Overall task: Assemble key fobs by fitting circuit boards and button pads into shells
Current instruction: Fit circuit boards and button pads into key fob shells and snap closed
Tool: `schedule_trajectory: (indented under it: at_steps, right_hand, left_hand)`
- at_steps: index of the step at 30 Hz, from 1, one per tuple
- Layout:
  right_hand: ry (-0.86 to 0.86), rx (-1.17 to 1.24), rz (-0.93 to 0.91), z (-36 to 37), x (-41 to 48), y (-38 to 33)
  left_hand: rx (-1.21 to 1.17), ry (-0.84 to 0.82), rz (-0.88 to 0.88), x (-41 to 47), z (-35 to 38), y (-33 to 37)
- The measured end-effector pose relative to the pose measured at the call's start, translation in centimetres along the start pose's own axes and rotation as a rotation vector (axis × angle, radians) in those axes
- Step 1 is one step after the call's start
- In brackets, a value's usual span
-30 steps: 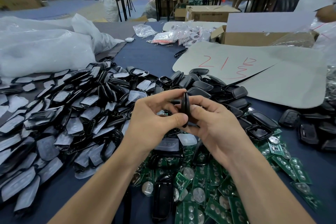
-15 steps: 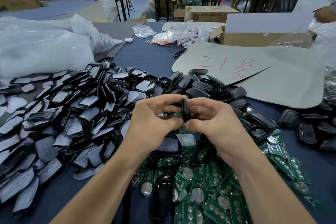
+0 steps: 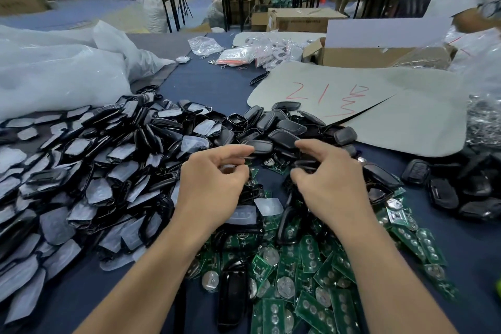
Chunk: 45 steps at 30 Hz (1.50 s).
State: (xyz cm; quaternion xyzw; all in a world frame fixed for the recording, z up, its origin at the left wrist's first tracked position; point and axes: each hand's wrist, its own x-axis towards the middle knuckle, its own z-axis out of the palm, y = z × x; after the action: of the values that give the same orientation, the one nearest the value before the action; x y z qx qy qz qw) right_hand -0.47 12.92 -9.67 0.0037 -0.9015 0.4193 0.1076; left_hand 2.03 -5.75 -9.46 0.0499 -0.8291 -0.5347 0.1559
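Black fob shell sits pinched in my right hand, just beyond the green circuit boards. My left hand is curled; I cannot tell whether it holds anything. Fitting seems finished, so next I set it aside.

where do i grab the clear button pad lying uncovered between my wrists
Grip the clear button pad by its near and far edges, thumb and forefinger coming straight down from above. It is thin and lies roughly flat on top of the parts pile, edges exposed.

Assembly workshop (heaped shells, stacked cartons)
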Motion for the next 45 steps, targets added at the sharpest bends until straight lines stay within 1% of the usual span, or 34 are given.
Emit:
schedule_trajectory:
  at_steps: [2, 3, 6, 10, 11, 14, 16, 18, 19, 20, 22, 23, 25, 27, 29, 31, 33, 34, 36, 38, 40, 42, 45]
  right_hand:
    - [-0.067, -0.209, 0.010, 0.2, -0.1, 0.1]
    - [-0.075, -0.235, 0.021, 0.2, -0.1, 0.0]
    - [-0.023, -0.106, 0.041, 0.3, -0.1, -0.2]
    - [0.105, 0.002, 0.035, 0.0, 0.1, -0.3]
    - [0.105, -0.009, 0.043, -0.1, 0.1, -0.2]
    - [0.022, -0.147, 0.106, 0.0, 0.3, 0.5]
    - [0.054, -0.185, 0.070, 0.3, 0.3, 0.6]
    - [0.113, -0.159, -0.023, 1.0, 0.2, 0.1]
    - [0.115, -0.136, -0.086, 1.5, 0.2, -0.3]
    - [0.085, -0.118, -0.157, 2.2, 0.3, -0.7]
    - [-0.056, -0.102, -0.251, 3.7, 0.6, -1.3]
    - [-0.129, -0.106, -0.267, 4.3, 0.8, -1.7]
    - [-0.221, -0.169, -0.272, 5.1, 1.8, -2.2]
    - [-0.247, -0.268, -0.292, 5.4, 2.6, -2.7]
    - [-0.188, -0.259, -0.286, 5.4, 3.0, -2.8]
    - [-0.076, -0.131, -0.251, 5.0, 2.8, -2.3]
    - [0.043, 0.059, -0.201, 4.2, 1.9, -1.8]
    - [0.053, 0.185, -0.176, 3.7, 1.5, -1.7]
    - [-0.038, 0.452, -0.114, 3.0, 0.5, -2.0]
    - [-0.127, 0.629, -0.031, 2.6, -0.2, -2.2]
    - [-0.148, 0.696, 0.035, 2.2, -0.5, -2.3]
    - [-0.154, 0.734, 0.078, 2.1, -0.8, -2.1]
    - [-0.228, 0.760, 0.086, 1.9, -1.0, -2.2]
  left_hand:
    - [0.056, 0.007, 0.019, 0.0, 0.0, 0.0]
    - [0.093, -0.001, 0.031, 0.0, 0.0, 0.0]
    - [0.201, -0.036, 0.085, -0.3, 0.2, 0.0]
    - [0.319, -0.030, 0.155, -0.3, 0.3, -0.1]
    - [0.336, -0.023, 0.165, -0.3, 0.4, -0.2]
    - [0.414, -0.003, 0.177, -0.2, 0.4, -0.5]
    - [0.454, -0.017, 0.180, -0.2, 0.4, -0.8]
    - [0.501, -0.067, 0.190, 0.0, 0.5, -1.1]
    - [0.540, -0.097, 0.199, 0.1, 0.6, -1.2]
    - [0.579, -0.120, 0.211, 0.3, 0.7, -1.3]
    - [0.638, -0.143, 0.233, 0.5, 0.7, -1.4]
    - [0.656, -0.140, 0.237, 0.5, 0.8, -1.5]
    - [0.676, -0.107, 0.226, 0.4, 0.7, -1.7]
    - [0.674, -0.057, 0.210, 0.2, 0.7, -1.7]
    - [0.657, -0.012, 0.187, 0.0, 0.7, -1.6]
    - [0.625, 0.032, 0.169, -0.1, 0.6, -1.4]
    - [0.594, 0.068, 0.183, -0.1, 0.7, -1.3]
    - [0.565, 0.076, 0.196, -0.1, 0.7, -1.3]
    - [0.411, 0.054, 0.201, 0.0, 0.7, -1.0]
    - [0.129, -0.062, 0.152, 0.1, 0.6, -0.6]
    - [-0.106, -0.197, 0.122, 0.2, 0.5, -0.4]
    - [-0.282, -0.282, 0.096, 0.1, 0.3, -0.1]
    - [-0.449, -0.289, 0.043, 0.4, -0.2, 0.0]
